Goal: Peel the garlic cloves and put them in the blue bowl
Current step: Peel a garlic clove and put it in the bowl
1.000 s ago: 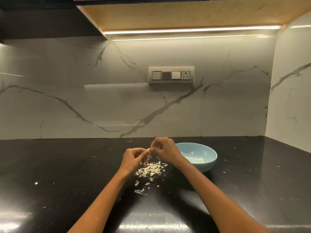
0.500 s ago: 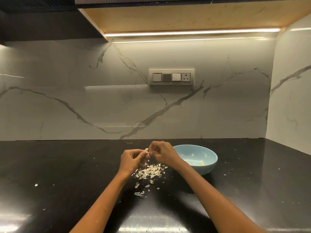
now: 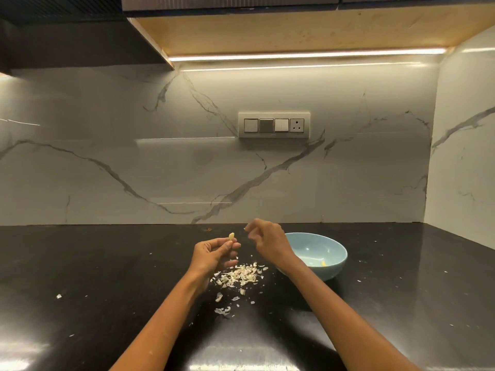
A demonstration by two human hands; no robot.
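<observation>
left hand (image 3: 214,254): head view; raised over the counter, pinching the clove at its fingertips, other fingers curled
right hand (image 3: 267,238): just right of the left, apart from it; fingers loosely curled, thumb and forefinger near each other; whether a bit of skin sits between them, cannot tell
clove (image 3: 231,236): pale, sticking up from the left fingertips, above the peels, left of the bowl
bowl (image 3: 336,266): light blue, on the counter right of the hands, partly behind the right wrist; a small yellowish bit inside near the bottom
peels (image 3: 241,275): loose pile on the counter below the hands, a few strays nearer the camera
counter (image 3: 93,277): black, glossy, small white flecks scattered
wall: marble backsplash with a switch plate (image 3: 274,125); light strip under the cabinet
</observation>
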